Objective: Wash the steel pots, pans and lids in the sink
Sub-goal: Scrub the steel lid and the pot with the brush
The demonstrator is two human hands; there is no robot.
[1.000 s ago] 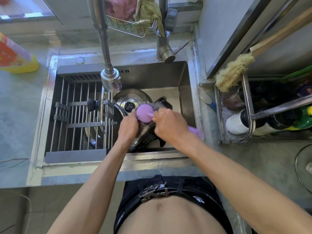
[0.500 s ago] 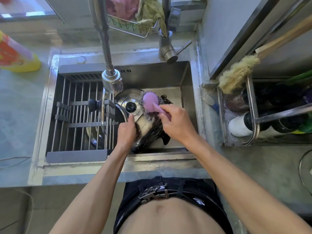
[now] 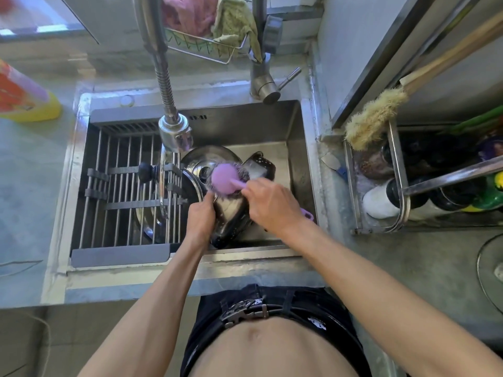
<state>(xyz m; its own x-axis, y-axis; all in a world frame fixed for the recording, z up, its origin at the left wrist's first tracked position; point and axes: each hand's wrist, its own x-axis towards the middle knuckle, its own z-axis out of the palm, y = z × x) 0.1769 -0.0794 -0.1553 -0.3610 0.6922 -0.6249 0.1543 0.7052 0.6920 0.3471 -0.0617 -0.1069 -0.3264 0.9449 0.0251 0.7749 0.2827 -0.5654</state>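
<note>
While the left hand (image 3: 200, 217) curls its grip round the near-left rim of a tilted, perforated steel pot (image 3: 231, 213), the right hand (image 3: 275, 204) closes its grip on the handle of a purple, round-headed scrubbing brush (image 3: 224, 178) and holds the brush head against the pot's far edge; steel-wool bristles show round the purple head, blurred. The pot sits in the right part of the rectangular steel sink (image 3: 245, 126), leaning from near-left to far-right; its black handle (image 3: 262, 165) points to the far right. Just left of it a shiny domed steel lid (image 3: 202, 160) with a dark knob lies in the basin; further left a second steel lid with a black knob (image 3: 145, 172) stands on edge among the bars of a grey roll-up drying rack (image 3: 119, 191) that covers the left half of the sink; more steelware shows under the bars, too hidden to name. The steel pull-down tap head (image 3: 175, 133) hangs over the rack's right edge, above the lids. On the grey bench (image 3: 27, 186) to the far left stands a yellow and orange bottle (image 3: 24, 96); to the right of the sink a steel rack (image 3: 397, 186) holds dark bottles and a white one, and a straw-bristled brush with a wooden handle (image 3: 375, 118) leans across its far rim; a wire basket (image 3: 206, 47) with pink and green cloths hangs beyond the sink.
</note>
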